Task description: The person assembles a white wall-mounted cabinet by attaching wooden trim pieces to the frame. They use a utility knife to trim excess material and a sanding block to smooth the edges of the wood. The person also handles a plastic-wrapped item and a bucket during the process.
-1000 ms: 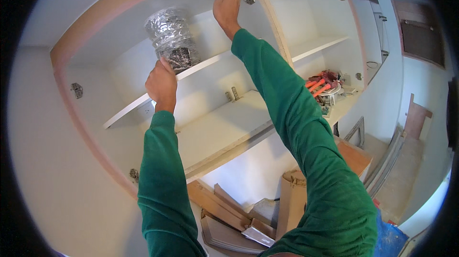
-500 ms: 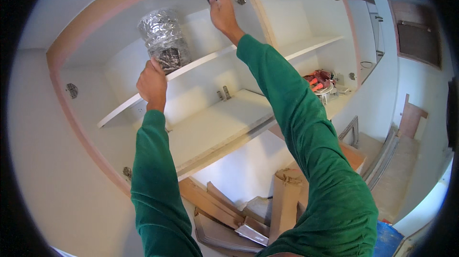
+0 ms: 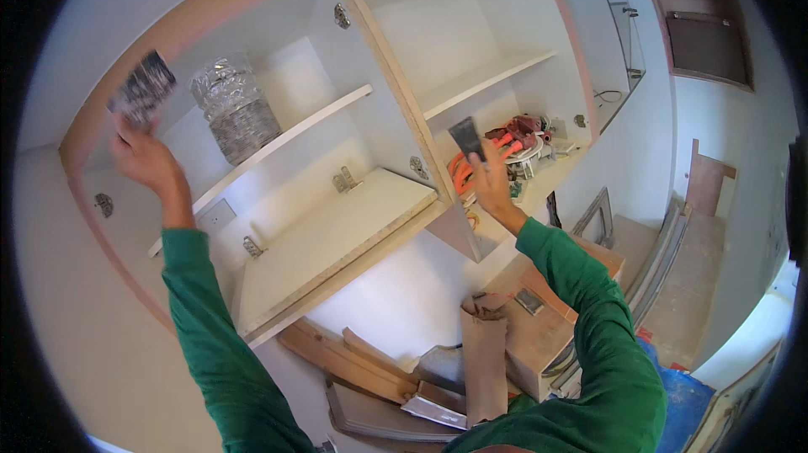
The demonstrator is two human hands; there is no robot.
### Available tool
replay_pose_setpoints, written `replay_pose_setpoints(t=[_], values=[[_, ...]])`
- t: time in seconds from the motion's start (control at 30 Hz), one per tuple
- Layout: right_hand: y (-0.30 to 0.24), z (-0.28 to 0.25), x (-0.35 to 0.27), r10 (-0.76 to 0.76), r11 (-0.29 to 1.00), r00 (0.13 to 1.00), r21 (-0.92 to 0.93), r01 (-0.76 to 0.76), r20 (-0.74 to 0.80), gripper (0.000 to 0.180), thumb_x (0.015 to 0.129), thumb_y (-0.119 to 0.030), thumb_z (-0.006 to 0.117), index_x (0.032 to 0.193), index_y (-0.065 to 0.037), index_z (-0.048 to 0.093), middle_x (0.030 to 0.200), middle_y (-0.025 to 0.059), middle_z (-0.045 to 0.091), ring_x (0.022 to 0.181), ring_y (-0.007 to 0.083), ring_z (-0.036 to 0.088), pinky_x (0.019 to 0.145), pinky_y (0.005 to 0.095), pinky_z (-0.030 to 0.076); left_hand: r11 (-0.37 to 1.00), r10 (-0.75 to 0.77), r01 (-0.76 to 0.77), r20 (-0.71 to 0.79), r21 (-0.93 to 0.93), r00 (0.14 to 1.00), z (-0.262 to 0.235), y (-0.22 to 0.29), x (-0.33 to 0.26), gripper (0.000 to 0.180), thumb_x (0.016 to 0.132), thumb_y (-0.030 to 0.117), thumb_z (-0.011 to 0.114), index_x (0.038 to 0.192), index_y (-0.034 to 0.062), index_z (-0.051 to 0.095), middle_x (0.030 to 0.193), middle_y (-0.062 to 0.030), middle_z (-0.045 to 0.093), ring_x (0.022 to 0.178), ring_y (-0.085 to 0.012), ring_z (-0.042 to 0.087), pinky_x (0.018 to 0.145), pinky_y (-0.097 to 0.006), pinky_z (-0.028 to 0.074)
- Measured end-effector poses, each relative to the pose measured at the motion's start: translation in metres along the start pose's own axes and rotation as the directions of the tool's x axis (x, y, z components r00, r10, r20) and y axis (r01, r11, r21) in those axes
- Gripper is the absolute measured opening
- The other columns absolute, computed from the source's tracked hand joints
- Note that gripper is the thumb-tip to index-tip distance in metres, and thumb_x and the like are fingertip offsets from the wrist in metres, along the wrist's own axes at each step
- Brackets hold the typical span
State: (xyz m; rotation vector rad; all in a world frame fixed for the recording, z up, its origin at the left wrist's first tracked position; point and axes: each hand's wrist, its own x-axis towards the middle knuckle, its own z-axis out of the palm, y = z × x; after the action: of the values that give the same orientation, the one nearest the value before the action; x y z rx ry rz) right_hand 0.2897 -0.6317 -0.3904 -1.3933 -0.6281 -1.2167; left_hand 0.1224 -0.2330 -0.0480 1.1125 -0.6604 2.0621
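Note:
Raised at the far left, my left hand (image 3: 151, 158) is closed round the lower end of a broad putty knife (image 3: 145, 87). Its dark square blade is streaked with pale filler and overlaps the cabinet's pinkish-brown front frame (image 3: 109, 129). My right hand (image 3: 495, 188) grips a smaller dark putty knife (image 3: 465, 138), blade up, in front of the right-hand compartment. Fingers hide both handles. Behind my left hand, a clear-plastic-wrapped bundle (image 3: 240, 120) stands on the upper shelf (image 3: 290, 135) of the open white cabinet.
A loose white door panel (image 3: 337, 242) with hinges lies in the lower left compartment. Orange-handled tools and cable (image 3: 509, 146) crowd the right compartment. Below are wood offcuts (image 3: 353, 365), a torn cardboard piece (image 3: 486, 360) and a large box (image 3: 539, 331).
My right hand has come down from the cabinet's top edge to the right compartment. My left hand has moved left and up, away from the wrapped bundle. The view has shifted right.

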Motion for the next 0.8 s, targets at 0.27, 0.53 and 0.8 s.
replay_pose_setpoints(t=[0.27,0.53,0.8], values=[[0.095,-0.028,-0.044,0.071,0.976,0.994,-0.198,-0.086,-0.084,0.034,0.101,-0.009,0.047,0.133,0.001,0.053,0.119,0.0226,0.056,0.113,0.0396,0.055,0.098,0.0439,0.043,0.455,0.547,-0.854,0.678,0.251,0.491,0.102,0.014,0.055,0.032,0.102,0.019,0.057,0.131,0.0058,0.059,0.118,-0.0179,0.070,0.099,-0.0328,0.070,0.085,-0.039,0.057],[0.129,-0.028,-0.068,0.153,0.962,0.988,-0.233,-0.144,0.021,0.036,0.099,-0.006,0.048,0.135,-0.004,0.052,0.123,0.0219,0.054,0.114,0.0427,0.055,0.098,0.0477,0.045,0.125,0.247,-0.938,0.906,0.322,0.344,0.127,-0.009,0.021,0.039,0.099,0.020,0.058,0.135,0.0058,0.054,0.135,-0.0193,0.057,0.124,-0.0375,0.055,0.104,-0.050,0.044],[0.178,-0.040,-0.100,0.365,0.902,0.930,-0.261,-0.345,0.032,0.035,0.101,-0.011,0.047,0.135,-0.006,0.050,0.129,0.0177,0.053,0.115,0.0422,0.056,0.094,0.0490,0.050,0.402,0.287,-0.893,0.898,0.203,0.333,0.200,-0.023,0.010,0.040,0.106,0.024,0.047,0.143,0.0091,0.052,0.147,-0.0197,0.049,0.139,-0.0394,0.042,0.118,-0.047,0.031]])
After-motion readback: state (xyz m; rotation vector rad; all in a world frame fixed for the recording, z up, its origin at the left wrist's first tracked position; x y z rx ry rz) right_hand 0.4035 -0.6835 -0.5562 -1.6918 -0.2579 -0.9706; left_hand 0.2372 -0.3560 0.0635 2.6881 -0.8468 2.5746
